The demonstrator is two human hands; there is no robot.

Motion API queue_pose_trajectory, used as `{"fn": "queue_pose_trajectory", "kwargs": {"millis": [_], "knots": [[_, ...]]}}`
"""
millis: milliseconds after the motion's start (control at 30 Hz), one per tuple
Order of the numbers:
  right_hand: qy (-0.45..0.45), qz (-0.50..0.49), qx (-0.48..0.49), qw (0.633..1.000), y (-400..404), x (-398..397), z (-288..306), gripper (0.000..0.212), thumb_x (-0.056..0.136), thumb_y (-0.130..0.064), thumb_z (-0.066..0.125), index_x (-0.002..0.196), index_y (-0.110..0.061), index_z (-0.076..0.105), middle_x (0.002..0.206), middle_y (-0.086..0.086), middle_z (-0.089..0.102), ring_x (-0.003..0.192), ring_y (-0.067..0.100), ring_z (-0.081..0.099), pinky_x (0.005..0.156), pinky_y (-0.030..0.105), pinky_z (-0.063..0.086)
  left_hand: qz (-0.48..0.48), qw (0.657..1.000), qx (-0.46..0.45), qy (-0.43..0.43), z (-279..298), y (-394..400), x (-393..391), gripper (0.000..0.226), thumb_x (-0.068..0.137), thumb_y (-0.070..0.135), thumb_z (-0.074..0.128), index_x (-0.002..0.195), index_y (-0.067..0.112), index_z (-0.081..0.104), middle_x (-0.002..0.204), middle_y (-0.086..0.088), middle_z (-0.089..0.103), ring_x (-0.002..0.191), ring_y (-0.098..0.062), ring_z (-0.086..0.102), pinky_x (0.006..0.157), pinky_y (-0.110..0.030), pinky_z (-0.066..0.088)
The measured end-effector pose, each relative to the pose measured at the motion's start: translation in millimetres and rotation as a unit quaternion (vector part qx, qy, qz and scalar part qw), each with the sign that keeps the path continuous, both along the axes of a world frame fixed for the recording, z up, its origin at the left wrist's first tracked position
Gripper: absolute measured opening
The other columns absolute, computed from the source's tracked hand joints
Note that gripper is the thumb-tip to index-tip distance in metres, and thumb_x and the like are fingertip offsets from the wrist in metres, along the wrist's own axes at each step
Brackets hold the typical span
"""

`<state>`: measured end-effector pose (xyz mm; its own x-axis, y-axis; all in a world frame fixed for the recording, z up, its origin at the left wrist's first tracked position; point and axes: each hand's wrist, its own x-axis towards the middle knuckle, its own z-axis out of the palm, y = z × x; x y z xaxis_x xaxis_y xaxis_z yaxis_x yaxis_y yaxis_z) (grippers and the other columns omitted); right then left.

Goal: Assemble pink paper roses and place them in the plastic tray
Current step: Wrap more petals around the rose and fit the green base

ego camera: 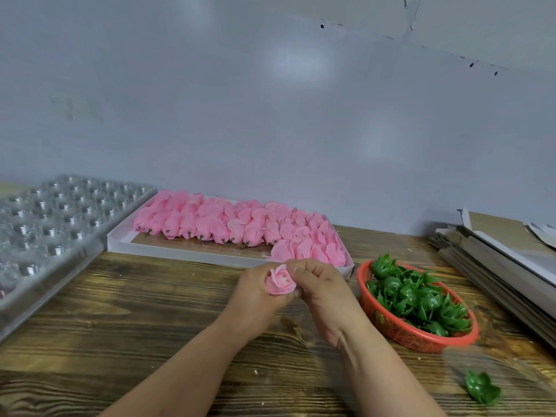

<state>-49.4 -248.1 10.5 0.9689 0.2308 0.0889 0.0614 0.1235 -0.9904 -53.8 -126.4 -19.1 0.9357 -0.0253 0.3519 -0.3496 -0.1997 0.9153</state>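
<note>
Over the wooden table point(120, 311), pink rose point(281, 283) pinched between both hands, left hand point(258, 299) gripping underneath, right hand point(322, 291) fingers on its side, box of pink blooms point(240, 227) behind, clear tray point(45, 218) far left, red basket point(400, 332) of green bits right

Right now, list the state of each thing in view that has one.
Pink rose: held between both hands.
Left hand: closed on the rose.
Right hand: pinching the rose.
White box: open, partly filled.
Plastic tray: cavities look empty.
Red basket: full of green calyxes.
Loose calyx: lying on table.
</note>
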Motion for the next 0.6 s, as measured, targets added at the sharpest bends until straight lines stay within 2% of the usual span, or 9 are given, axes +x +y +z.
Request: {"fn": "queue_pose_trajectory", "kwargs": {"millis": [67, 100, 167, 267, 333, 367, 433, 500, 600], "knots": [[-0.001, -0.031, -0.018, 0.999, 4, 0, -1, 0.015, 0.09, -0.008, 0.057, 0.081, -0.006, 0.068, 0.072, 0.003, 0.066, 0.071, 0.013, 0.059, 0.07, 0.027, 0.047, 0.004, 1.0, -0.003, -0.004, -2, 1, 1, 0.023, 0.076, 0.006, 0.078, 0.08, 0.027, 0.07, 0.075, 0.008, 0.072, 0.068, 0.005, 0.062, 0.063, -0.011, 0.048], [-0.035, -0.063, -0.039, 0.997, 5, -1, 0, 0.013, 0.089, -0.009, 0.058, 0.08, -0.007, 0.066, 0.076, 0.004, 0.064, 0.074, 0.013, 0.057, 0.071, 0.027, 0.047, 0.013, 1.0, -0.003, -0.003, -3, 2, 2, 0.023, 0.077, 0.007, 0.078, 0.075, 0.028, 0.069, 0.07, 0.011, 0.07, 0.064, 0.005, 0.06, 0.061, -0.011, 0.046], [-0.178, -0.127, -0.11, 0.97, 6, -6, 2, 0.011, 0.084, -0.014, 0.066, 0.075, -0.012, 0.06, 0.086, 0.002, 0.061, 0.084, 0.013, 0.055, 0.079, 0.027, 0.045, 0.032, 0.999, -0.008, 0.015, -1, 1, 3, 0.03, 0.08, 0.005, 0.073, 0.062, 0.028, 0.066, 0.06, 0.011, 0.065, 0.06, 0.001, 0.057, 0.059, -0.014, 0.044], [-0.365, -0.126, -0.23, 0.893, 10, -15, 3, 0.02, 0.068, -0.025, 0.075, 0.081, -0.014, 0.064, 0.095, -0.005, 0.056, 0.096, 0.008, 0.053, 0.085, 0.016, 0.04, 0.051, 0.998, -0.011, 0.03, -2, 0, 7, 0.042, 0.088, -0.014, 0.05, 0.058, 0.014, 0.061, 0.053, 0.001, 0.055, 0.06, -0.015, 0.053, 0.054, -0.02, 0.048], [-0.4, -0.12, -0.274, 0.866, 13, -15, -1, 0.027, 0.065, -0.023, 0.076, 0.088, -0.01, 0.071, 0.096, -0.008, 0.053, 0.096, 0.008, 0.051, 0.085, 0.022, 0.043, 0.026, 0.998, -0.003, 0.051, -4, 1, 9, 0.034, 0.089, -0.016, 0.045, 0.072, 0.009, 0.059, 0.057, 0.002, 0.057, 0.057, -0.01, 0.056, 0.052, -0.015, 0.049], [-0.403, -0.121, -0.28, 0.863, 14, -14, -2, 0.026, 0.067, -0.019, 0.076, 0.091, -0.01, 0.073, 0.096, -0.012, 0.051, 0.096, 0.006, 0.05, 0.085, 0.026, 0.045, 0.015, 0.995, -0.057, 0.08, 0, -1, 8, 0.031, 0.089, -0.016, 0.047, 0.079, 0.011, 0.059, 0.062, 0.006, 0.059, 0.059, -0.005, 0.057, 0.054, -0.012, 0.049], [-0.416, -0.128, -0.278, 0.856, 14, -13, -3, 0.022, 0.071, -0.014, 0.075, 0.092, -0.011, 0.075, 0.095, -0.015, 0.049, 0.095, 0.003, 0.048, 0.084, 0.029, 0.046, 0.018, 0.988, -0.123, 0.087, 2, -4, 7, 0.03, 0.089, -0.016, 0.047, 0.076, 0.008, 0.06, 0.057, 0.008, 0.059, 0.054, 0.0, 0.057, 0.051, -0.01, 0.046], [-0.426, -0.139, -0.278, 0.85, 15, -12, -3, 0.019, 0.072, -0.014, 0.071, 0.09, -0.012, 0.075, 0.094, -0.012, 0.05, 0.094, 0.004, 0.048, 0.083, 0.03, 0.046, -0.018, 0.983, -0.156, 0.095, 5, -5, 3, 0.033, 0.089, -0.018, 0.04, 0.068, 0.0, 0.059, 0.049, 0.004, 0.058, 0.049, -0.004, 0.058, 0.048, -0.011, 0.046], [-0.427, -0.142, -0.276, 0.849, 17, -12, -4, 0.018, 0.072, -0.012, 0.066, 0.087, -0.011, 0.077, 0.094, -0.008, 0.053, 0.094, 0.011, 0.051, 0.081, 0.034, 0.048, -0.049, 0.967, -0.224, 0.107, 10, -10, 2, 0.036, 0.086, -0.022, 0.036, 0.068, -0.002, 0.06, 0.053, -0.001, 0.062, 0.05, -0.003, 0.061, 0.051, -0.013, 0.048]]}}
